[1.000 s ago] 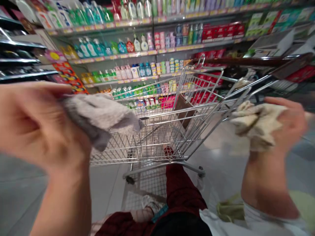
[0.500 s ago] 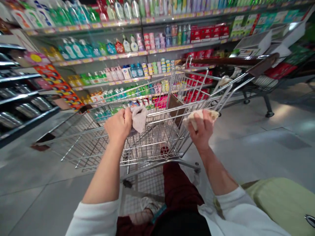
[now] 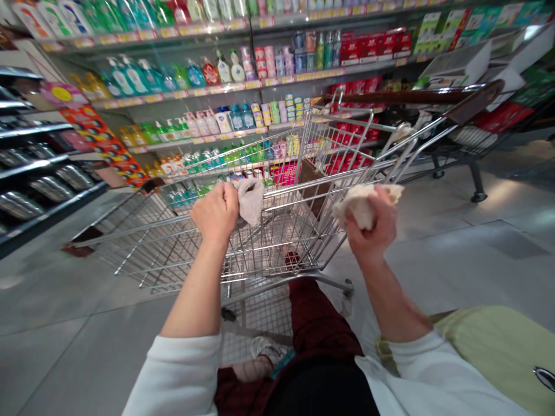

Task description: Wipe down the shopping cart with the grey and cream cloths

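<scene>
A wire shopping cart (image 3: 255,254) stands side-on in front of me. My left hand (image 3: 217,211) is closed around a grey cloth (image 3: 250,201) at the cart's top side rail, and part of the cloth sticks out beside the thumb. Farther right, my right hand (image 3: 373,222) grips a cream cloth (image 3: 358,205), bunched up with an end poking past the fingers. That hand is at the rail near the cart's handle end; whether the cloth touches the rail I cannot tell. The brown cart handle (image 3: 399,97) lies beyond, at the upper right.
Shelves of bottles and jars (image 3: 217,69) run behind the cart. A second cart (image 3: 472,141) with boxes stands at the right. A dark rack (image 3: 39,179) is at the left. A pale green rounded object (image 3: 498,352) sits beside my right arm.
My right hand has moved to the right with the cream cloth and turned at the wrist. The left hand with its grey cloth has shifted slightly right in view, along with the cart.
</scene>
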`<state>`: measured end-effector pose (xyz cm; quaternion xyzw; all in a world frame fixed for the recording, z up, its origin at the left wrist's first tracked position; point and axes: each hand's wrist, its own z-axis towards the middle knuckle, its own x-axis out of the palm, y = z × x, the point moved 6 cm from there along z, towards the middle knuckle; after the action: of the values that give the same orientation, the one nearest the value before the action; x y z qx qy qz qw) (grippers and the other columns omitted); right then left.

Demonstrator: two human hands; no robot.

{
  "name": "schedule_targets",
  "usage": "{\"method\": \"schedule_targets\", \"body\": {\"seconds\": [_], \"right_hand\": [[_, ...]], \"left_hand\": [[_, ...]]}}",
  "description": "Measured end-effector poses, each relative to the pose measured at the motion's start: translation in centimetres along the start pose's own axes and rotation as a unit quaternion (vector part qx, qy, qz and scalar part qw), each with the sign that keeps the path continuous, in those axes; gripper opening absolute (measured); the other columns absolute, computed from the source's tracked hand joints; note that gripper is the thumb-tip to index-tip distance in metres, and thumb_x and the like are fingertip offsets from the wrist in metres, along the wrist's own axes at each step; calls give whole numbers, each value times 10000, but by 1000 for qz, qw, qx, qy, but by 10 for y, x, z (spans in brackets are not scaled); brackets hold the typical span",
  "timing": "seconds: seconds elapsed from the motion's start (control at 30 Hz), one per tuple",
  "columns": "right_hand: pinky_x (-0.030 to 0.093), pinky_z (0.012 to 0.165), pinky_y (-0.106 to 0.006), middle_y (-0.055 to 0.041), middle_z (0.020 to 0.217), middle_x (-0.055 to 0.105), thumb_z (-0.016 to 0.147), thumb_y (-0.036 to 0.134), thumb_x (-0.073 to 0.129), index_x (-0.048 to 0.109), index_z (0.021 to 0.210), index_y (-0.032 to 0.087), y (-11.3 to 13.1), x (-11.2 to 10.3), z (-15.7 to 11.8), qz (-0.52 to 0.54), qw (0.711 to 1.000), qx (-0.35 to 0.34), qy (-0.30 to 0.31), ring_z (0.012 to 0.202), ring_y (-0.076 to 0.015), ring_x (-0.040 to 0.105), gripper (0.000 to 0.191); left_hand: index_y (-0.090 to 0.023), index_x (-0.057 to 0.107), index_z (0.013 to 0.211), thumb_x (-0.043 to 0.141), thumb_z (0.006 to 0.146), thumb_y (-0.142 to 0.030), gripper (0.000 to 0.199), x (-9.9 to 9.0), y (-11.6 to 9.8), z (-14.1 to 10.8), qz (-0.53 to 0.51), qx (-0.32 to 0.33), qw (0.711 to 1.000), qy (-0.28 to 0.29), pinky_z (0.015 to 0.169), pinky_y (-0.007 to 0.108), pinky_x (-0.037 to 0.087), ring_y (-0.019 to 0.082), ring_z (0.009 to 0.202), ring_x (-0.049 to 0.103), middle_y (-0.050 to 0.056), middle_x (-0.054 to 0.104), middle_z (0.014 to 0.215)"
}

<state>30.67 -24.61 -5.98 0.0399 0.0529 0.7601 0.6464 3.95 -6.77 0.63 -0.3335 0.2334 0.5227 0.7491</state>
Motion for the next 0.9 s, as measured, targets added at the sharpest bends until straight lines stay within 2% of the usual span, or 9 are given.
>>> {"method": "schedule_targets", "body": {"seconds": [0.1, 0.17, 0.3, 0.43, 0.53, 0.63, 0.73, 0.83, 0.9], "right_hand": [[367, 1155, -427, -149, 1422, 464, 950, 414, 522, 509, 1342, 142, 15, 24, 42, -60, 998, -3, 35, 1378, -210, 409, 477], [323, 1167, -468, -137, 1425, 467, 966, 439, 476, 559, 1329, 156, 24, 48, 38, -108, 990, -21, 86, 1407, -236, 366, 467], [281, 1193, -410, -75, 1437, 467, 962, 309, 452, 610, 1319, 234, 36, 76, -28, -101, 984, -46, 136, 1419, -211, 353, 397], [204, 1221, -337, -2, 1375, 539, 916, 142, 512, 639, 1261, 306, 50, 77, -105, -40, 980, -117, 159, 1367, -131, 420, 403], [210, 1213, -313, 13, 1313, 586, 889, 109, 550, 669, 1205, 318, 53, 72, -129, -24, 977, -121, 172, 1324, -108, 460, 397], [315, 1160, -307, 8, 1297, 594, 884, 131, 522, 678, 1195, 302, 53, 69, -114, -1, 976, -91, 199, 1268, -122, 501, 388], [391, 1120, -337, -37, 1343, 556, 909, 226, 473, 664, 1222, 240, 58, 64, -69, 14, 980, -50, 193, 1275, -155, 493, 367], [305, 1179, -463, -66, 1429, 470, 932, 349, 470, 621, 1287, 235, 70, 64, -18, -22, 990, -29, 133, 1398, -230, 375, 402], [202, 1205, -532, -53, 1464, 431, 933, 389, 487, 592, 1327, 276, 81, 75, 0, -46, 991, -41, 123, 1444, -263, 303, 423]], "left_hand": [[-208, 659, 832, 291, 989, -422, 454, -1, 1, -1, -1, -4, 1000, -4, 597, 296, 222, 200, 719, 587, 89, 689, 773], [-209, 657, 826, 288, 990, -418, 454, -1, 2, -1, -2, -1, 1000, -4, 596, 299, 209, 194, 705, 574, 84, 684, 765], [-207, 647, 818, 279, 992, -431, 465, 1, 3, -1, -9, 8, 1000, -5, 599, 305, 191, 183, 681, 550, 76, 673, 749], [-203, 640, 814, 270, 994, -440, 475, 1, 4, -2, -3, 5, 1000, -12, 600, 306, 182, 180, 681, 550, 77, 678, 758], [-204, 632, 808, 267, 994, -436, 471, 1, 3, -2, 1, 7, 1000, -10, 602, 307, 187, 186, 694, 565, 80, 682, 765], [-206, 631, 814, 265, 995, -430, 465, 1, 3, -3, 2, 4, 1000, -9, 608, 308, 200, 189, 709, 576, 80, 687, 780], [-207, 627, 816, 272, 994, -428, 455, 3, 4, -2, -8, 0, 1000, -7, 615, 307, 213, 185, 715, 572, 78, 686, 786], [-212, 632, 820, 278, 993, -424, 448, 2, 5, -2, -9, -5, 1000, -16, 613, 305, 215, 182, 709, 565, 75, 685, 783], [-214, 639, 823, 280, 995, -424, 450, 1, 6, -3, -2, -2, 1000, -23, 610, 302, 214, 181, 706, 565, 73, 688, 786]]}}
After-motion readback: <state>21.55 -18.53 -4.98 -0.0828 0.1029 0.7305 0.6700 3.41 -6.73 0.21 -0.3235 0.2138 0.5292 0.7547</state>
